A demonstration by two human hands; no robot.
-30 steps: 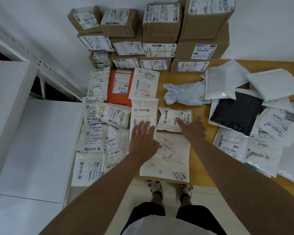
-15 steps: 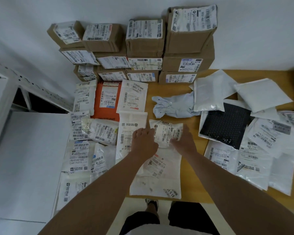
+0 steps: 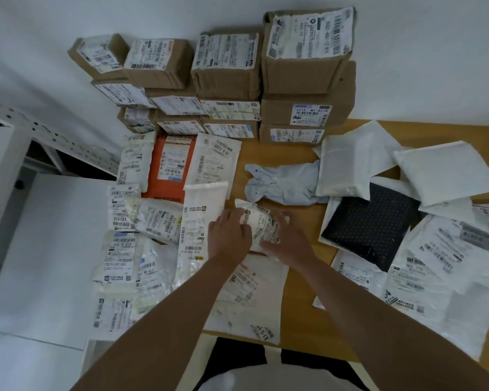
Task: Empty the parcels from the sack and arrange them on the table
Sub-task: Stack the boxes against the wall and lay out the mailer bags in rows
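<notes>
Head view: left hand (image 3: 228, 235) and right hand (image 3: 287, 241) both on small white parcel (image 3: 261, 221), fingers curled round its ends, gripping it. Parcel sits mid-table (image 3: 302, 314), touching tall white mailer (image 3: 202, 218) at left, just below grey bag (image 3: 283, 183), above flat white envelope (image 3: 249, 294). Sack not in view. Advice: square parcel label-up in open gap, align edges with neighbours, avoid overlap, press flat before release.

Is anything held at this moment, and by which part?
Yes: both hands hold one small white labelled parcel on the table. The left hand grips its left end, the right hand its right side and near edge.
</notes>
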